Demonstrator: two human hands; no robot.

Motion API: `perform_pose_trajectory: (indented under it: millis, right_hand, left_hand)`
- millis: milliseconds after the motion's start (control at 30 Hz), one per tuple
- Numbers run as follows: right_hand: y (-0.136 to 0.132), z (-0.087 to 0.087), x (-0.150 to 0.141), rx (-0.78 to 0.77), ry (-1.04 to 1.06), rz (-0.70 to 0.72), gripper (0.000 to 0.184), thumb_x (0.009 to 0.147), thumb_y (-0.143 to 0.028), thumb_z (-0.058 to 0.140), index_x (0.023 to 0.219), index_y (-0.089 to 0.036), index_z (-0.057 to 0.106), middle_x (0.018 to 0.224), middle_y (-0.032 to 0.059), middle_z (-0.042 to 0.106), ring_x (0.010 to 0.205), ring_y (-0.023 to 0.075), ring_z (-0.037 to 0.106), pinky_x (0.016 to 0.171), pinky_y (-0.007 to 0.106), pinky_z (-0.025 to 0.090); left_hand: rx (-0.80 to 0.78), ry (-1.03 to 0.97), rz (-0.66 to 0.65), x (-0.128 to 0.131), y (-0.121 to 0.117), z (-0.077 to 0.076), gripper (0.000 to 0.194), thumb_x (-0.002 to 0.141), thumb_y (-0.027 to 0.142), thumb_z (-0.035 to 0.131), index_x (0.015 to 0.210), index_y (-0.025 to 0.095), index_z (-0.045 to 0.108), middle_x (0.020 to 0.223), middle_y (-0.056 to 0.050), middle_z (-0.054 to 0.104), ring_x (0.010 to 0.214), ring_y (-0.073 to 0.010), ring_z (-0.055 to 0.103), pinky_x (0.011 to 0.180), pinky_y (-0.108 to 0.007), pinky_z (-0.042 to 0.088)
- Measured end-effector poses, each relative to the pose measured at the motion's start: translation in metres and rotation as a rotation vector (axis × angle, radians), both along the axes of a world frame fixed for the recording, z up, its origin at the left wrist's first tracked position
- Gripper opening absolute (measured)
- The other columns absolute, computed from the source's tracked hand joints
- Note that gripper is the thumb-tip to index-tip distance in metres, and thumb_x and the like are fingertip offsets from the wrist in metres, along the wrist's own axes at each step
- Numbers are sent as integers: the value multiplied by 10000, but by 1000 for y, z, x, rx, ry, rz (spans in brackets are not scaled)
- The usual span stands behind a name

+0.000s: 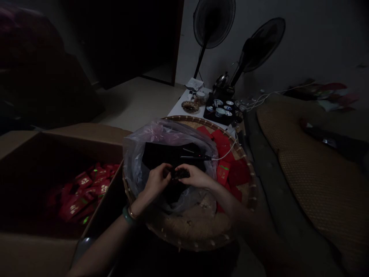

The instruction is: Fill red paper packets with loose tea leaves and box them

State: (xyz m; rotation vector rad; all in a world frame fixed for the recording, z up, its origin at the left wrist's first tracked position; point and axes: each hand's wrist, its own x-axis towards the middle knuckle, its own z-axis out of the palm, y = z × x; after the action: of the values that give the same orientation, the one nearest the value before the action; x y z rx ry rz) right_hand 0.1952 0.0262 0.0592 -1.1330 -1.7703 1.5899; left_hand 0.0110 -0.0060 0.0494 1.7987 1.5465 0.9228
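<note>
My left hand (158, 179) and my right hand (195, 176) meet over an open clear plastic bag (133, 154). Between their curled fingertips is a small dark, crumbly-looking clump (179, 174); the dim light hides its kind. The bag holds something very dark and rests on a round woven bamboo tray (190, 231). Just beyond my fingers lies a slim black device (196, 157) with a tiny red light and a white cable. Red packets (223, 171) lie on the tray beside my right forearm.
To the left stands an open cardboard box (86, 134) with many red packets (83, 188) inside. Behind the tray, a low table (177, 109) carries a black tea tray with small cups (220, 112). Two standing fans (215, 23) are at the back; a woven-mat seat (311, 154) is at right.
</note>
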Motion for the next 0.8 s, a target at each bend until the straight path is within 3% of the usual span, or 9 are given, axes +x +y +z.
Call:
perform_pose_trajectory:
  millis: [433,800]
  right_hand:
    - [-5,7,-1,15,-9,27,384,591,-69,617,954,-194,621,893,19,643,882,184,601,789,314,464]
    - [-15,5,-13,3,59,-93,358,620,-59,561,953,-185,591,971,27,630,882,148,630,806,305,508]
  left_hand:
    - [-17,20,17,2,-1,1,260,719,115,530,964,176,593,696,10,652,624,-127,619,577,-218,450]
    - [-26,-15,39,3,-2,-5,277,690,115,525,953,168,592,709,7,636,626,-123,598,579,-213,440]
